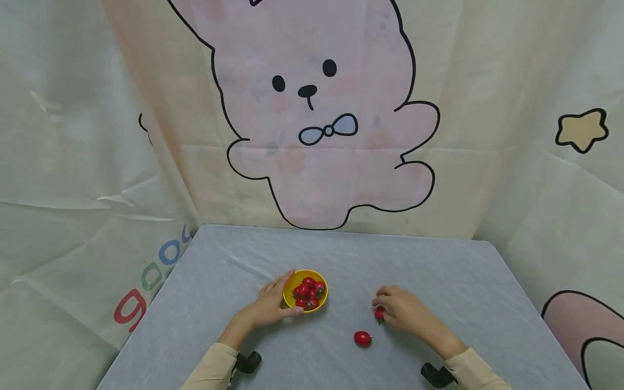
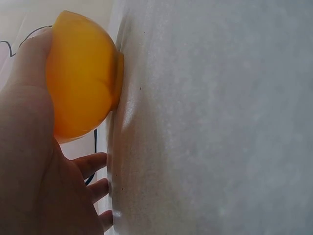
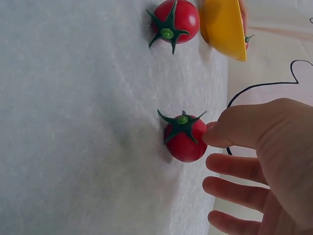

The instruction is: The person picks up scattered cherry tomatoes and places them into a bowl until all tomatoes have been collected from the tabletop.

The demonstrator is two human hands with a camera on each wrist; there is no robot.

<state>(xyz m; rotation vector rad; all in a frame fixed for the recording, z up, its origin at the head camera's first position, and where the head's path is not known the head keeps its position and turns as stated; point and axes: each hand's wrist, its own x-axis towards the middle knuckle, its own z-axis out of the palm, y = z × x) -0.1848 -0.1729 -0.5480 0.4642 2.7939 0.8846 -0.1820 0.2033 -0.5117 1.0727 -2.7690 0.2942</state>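
Observation:
My left hand (image 1: pixel 268 304) holds the side of a small yellow bowl (image 1: pixel 287 306), its thumb at the near rim. Several red cherry tomatoes (image 1: pixel 312 292) lie inside the bowl, which stands on the table. In the left wrist view the thumb is against the bowl's wall (image 2: pixel 83 78) and three fingers extend below it. My right hand (image 1: pixel 404 311) pinches a cherry tomato (image 3: pixel 185 139) on the tabletop between thumb and index finger; the index finger is mostly hidden. Its other fingers stretch out loosely. A second loose cherry tomato (image 1: pixel 363 339) lies nearer the front.
The table (image 1: pixel 439 271) has a pale grey-blue cover. Behind it hangs a cream curtain with a pink cartoon animal (image 1: pixel 312 162), and similar fabric closes both sides. Dark wrist mounts (image 1: pixel 248 362) sit under both sleeves.

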